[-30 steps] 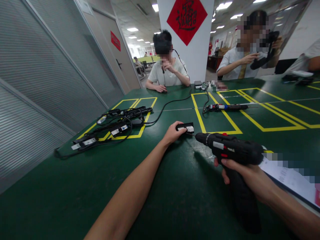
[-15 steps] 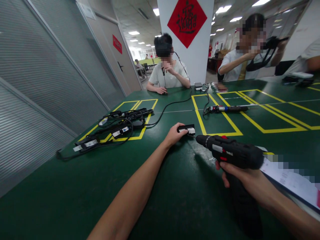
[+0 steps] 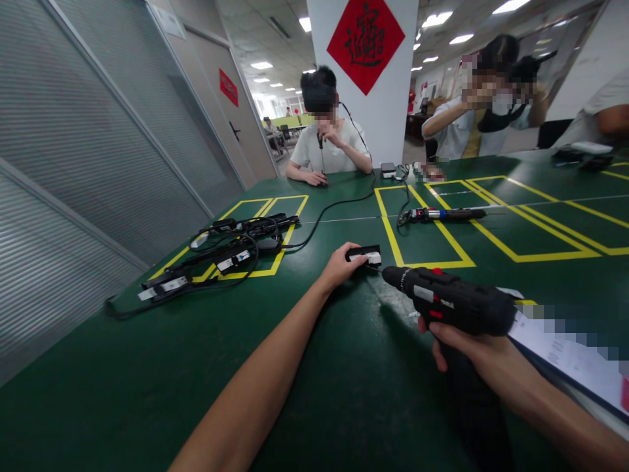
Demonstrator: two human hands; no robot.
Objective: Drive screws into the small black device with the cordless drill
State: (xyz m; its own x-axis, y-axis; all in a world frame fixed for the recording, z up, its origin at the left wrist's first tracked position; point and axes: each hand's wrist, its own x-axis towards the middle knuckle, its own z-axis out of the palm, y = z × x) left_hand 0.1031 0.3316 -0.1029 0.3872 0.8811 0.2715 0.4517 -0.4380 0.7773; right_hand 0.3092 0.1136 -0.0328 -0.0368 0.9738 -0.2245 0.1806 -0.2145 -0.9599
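Note:
My left hand (image 3: 339,265) reaches across the green table (image 3: 147,367) and grips a small black part with a white label (image 3: 364,254), holding it down on the surface. My right hand (image 3: 484,357) is wrapped round the handle of a black cordless drill (image 3: 449,301). The drill's bit points left, and its tip sits at the near right edge of the small part. The handle runs down out of my fist toward the bottom of the view.
Several black labelled parts with tangled cables (image 3: 221,252) lie to the left on yellow floor-style markings. An electric screwdriver (image 3: 445,213) lies farther back. White papers (image 3: 570,351) rest at the right. A person (image 3: 327,141) sits opposite; another person (image 3: 484,108) is at the back right.
Both hands, the drill and the small part stay almost where they were. The person at the back right has lifted a dark object higher toward the head.

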